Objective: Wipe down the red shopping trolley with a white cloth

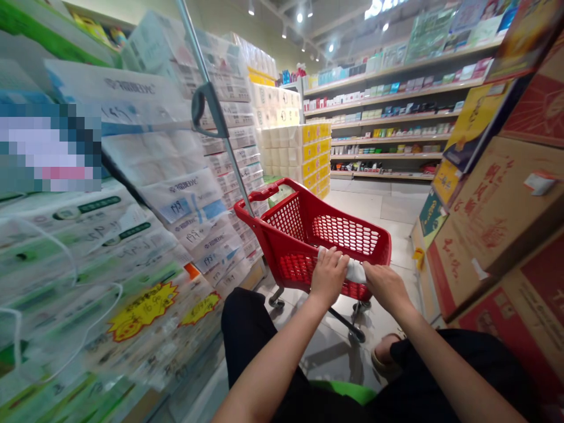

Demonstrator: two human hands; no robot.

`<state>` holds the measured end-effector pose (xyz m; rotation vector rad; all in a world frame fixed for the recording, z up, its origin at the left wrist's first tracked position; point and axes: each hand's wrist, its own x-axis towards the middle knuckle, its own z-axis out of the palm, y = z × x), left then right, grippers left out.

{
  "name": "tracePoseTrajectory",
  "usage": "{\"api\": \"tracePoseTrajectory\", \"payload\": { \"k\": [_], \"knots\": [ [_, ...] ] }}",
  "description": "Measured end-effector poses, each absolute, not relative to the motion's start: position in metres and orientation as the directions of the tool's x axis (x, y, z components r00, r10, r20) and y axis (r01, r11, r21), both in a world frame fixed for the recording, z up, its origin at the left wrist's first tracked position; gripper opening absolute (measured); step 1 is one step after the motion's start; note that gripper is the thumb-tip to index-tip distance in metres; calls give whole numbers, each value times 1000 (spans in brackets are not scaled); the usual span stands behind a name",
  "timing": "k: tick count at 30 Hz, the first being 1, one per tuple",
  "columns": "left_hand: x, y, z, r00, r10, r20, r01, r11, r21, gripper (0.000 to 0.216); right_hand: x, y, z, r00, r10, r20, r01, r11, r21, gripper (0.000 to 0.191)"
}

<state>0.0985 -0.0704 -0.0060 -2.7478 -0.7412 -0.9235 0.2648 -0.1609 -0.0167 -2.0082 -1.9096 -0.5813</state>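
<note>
Two hands (L (329, 273), R (388, 286)) clamped on wht cloth (356, 271) at edge of red cart (285, 239), flr gap (402, 207) beyond.

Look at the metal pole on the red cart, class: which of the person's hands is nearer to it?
Left. The left hand is on the red cart's near edge, on the metal pole's side; the right hand is farther along that edge, away from the pole.
</note>
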Motion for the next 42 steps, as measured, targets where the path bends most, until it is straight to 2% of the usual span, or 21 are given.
{"api": "tracePoseTrajectory", "payload": {
  "k": [7,11,14,20,27,36,42],
  "knots": [
    [72,-64,-6,780,264,567,356,-933,-54,40,241,-167,-15,-29,846,533,998,-4,61,12],
    [26,-17,9,724,368,583,490,-870,-60,38,233,-169,-15,-5,818,575,992,-69,107,32],
    [0,8,18,692,416,590,557,-828,-70,38,231,-169,-15,-12,804,594,991,-72,117,36],
    [2,-7,11,569,505,650,635,-772,44,39,220,-170,-13,6,796,605,988,-97,117,33],
    [36,-68,-13,603,479,638,490,-853,178,41,197,-175,-6,-20,837,547,996,-33,87,20],
    [16,-49,-3,706,428,564,407,-897,171,31,174,-180,5,-1,904,429,994,-44,96,12],
    [8,-39,1,695,433,574,395,-897,198,29,153,-183,10,-22,920,391,999,30,-13,14]
  ]
}}
